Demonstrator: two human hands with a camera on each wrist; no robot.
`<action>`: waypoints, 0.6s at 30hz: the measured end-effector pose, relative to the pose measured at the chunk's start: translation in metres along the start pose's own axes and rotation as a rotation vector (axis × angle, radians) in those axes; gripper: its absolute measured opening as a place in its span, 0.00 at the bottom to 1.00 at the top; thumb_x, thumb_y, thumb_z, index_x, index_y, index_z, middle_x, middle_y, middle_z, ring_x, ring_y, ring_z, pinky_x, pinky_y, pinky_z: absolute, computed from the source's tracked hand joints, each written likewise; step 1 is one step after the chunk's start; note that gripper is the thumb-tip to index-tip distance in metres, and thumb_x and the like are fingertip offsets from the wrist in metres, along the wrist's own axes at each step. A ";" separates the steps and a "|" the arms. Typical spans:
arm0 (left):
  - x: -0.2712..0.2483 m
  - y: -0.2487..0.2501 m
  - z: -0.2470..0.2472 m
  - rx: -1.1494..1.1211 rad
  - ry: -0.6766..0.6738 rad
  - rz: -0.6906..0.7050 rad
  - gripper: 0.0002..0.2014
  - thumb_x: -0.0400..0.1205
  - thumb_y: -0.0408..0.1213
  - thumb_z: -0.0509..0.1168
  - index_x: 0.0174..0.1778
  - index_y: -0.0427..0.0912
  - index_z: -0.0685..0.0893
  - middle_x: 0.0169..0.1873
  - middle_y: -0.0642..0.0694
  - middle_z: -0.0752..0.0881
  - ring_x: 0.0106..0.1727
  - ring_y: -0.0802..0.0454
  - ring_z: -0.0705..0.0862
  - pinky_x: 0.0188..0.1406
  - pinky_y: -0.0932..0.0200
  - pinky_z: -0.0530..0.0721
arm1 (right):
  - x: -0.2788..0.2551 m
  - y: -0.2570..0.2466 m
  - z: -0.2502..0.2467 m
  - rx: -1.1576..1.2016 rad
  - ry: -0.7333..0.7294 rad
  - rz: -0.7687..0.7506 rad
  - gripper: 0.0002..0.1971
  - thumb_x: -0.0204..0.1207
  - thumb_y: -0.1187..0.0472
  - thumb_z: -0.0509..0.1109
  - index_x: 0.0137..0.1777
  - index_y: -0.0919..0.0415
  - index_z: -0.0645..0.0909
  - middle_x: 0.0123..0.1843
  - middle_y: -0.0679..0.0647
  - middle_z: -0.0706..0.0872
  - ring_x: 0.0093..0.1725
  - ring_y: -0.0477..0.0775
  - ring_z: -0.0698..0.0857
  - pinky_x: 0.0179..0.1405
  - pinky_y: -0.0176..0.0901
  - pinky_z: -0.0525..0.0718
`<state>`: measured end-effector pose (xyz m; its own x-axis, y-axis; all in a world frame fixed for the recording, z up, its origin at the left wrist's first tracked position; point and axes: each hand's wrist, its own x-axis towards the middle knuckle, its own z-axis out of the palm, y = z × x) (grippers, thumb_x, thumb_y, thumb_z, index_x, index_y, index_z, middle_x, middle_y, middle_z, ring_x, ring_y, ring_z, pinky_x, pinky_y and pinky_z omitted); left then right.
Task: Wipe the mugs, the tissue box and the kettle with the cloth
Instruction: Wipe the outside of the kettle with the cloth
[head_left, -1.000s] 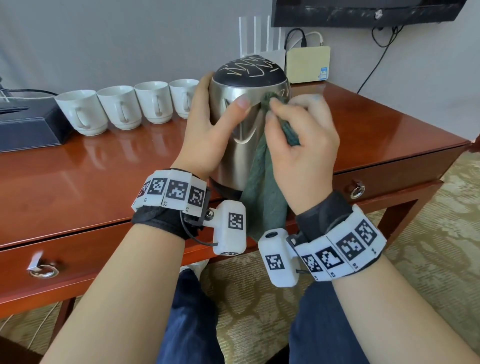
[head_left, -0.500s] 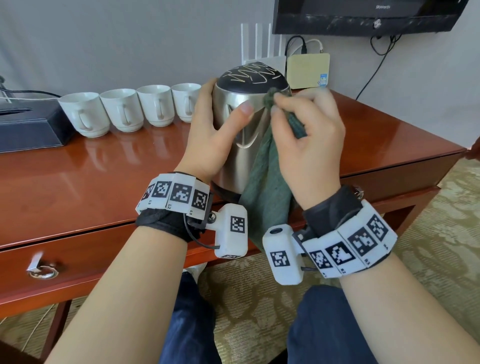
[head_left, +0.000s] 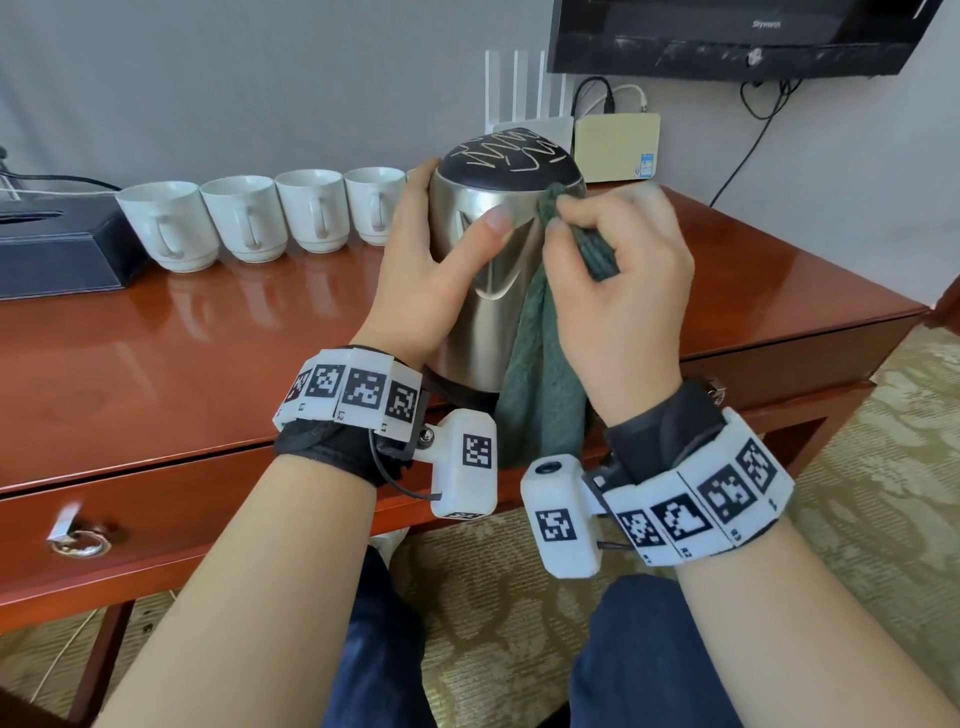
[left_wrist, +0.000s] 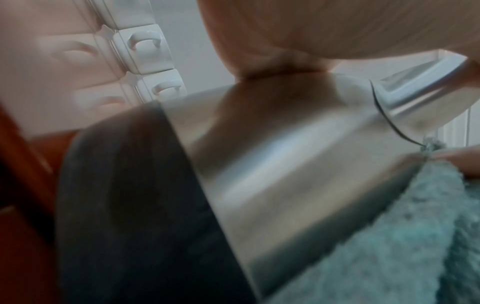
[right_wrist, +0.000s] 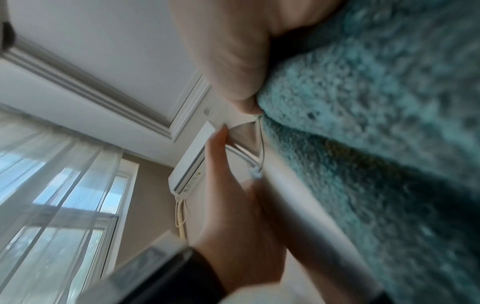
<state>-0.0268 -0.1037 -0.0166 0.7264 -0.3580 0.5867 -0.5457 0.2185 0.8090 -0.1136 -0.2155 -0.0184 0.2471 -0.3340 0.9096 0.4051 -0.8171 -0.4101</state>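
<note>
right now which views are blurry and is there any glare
Head view: sharp, window glare on the glossy reddish wooden table and shiny steel kettle. Left wrist: kettle smeared and soft. Right wrist: fluffy green cloth blurred, backlit by a bright window.

Tissue box (head_left: 57, 249) cut off by the left edge of the head view. Kettle (head_left: 483, 291) base hidden behind left hand (head_left: 421, 280) and cloth (head_left: 540, 395). Both wrist views blurred.
</note>
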 end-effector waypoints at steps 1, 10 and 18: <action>0.000 0.000 0.000 -0.002 0.001 0.003 0.36 0.72 0.56 0.67 0.73 0.43 0.69 0.67 0.50 0.81 0.69 0.60 0.80 0.69 0.61 0.77 | 0.003 0.002 0.001 0.010 0.016 0.017 0.05 0.74 0.73 0.70 0.46 0.70 0.86 0.45 0.59 0.79 0.45 0.39 0.77 0.50 0.21 0.73; 0.002 -0.001 -0.003 -0.007 -0.032 0.017 0.39 0.72 0.57 0.67 0.76 0.42 0.69 0.68 0.53 0.81 0.69 0.62 0.79 0.68 0.64 0.76 | -0.030 0.009 -0.014 -0.027 -0.068 0.124 0.02 0.75 0.73 0.69 0.42 0.68 0.83 0.44 0.55 0.76 0.40 0.40 0.74 0.46 0.20 0.71; -0.007 0.000 -0.010 0.120 0.100 -0.035 0.40 0.69 0.65 0.63 0.76 0.49 0.72 0.70 0.52 0.74 0.72 0.65 0.72 0.75 0.64 0.70 | -0.054 0.005 -0.017 0.000 -0.140 0.058 0.03 0.74 0.75 0.71 0.46 0.70 0.85 0.44 0.59 0.80 0.42 0.45 0.78 0.46 0.25 0.75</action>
<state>-0.0277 -0.0926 -0.0202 0.7804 -0.2699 0.5641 -0.5612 0.0957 0.8222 -0.1399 -0.2097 -0.0689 0.3904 -0.3115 0.8664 0.3867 -0.7986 -0.4613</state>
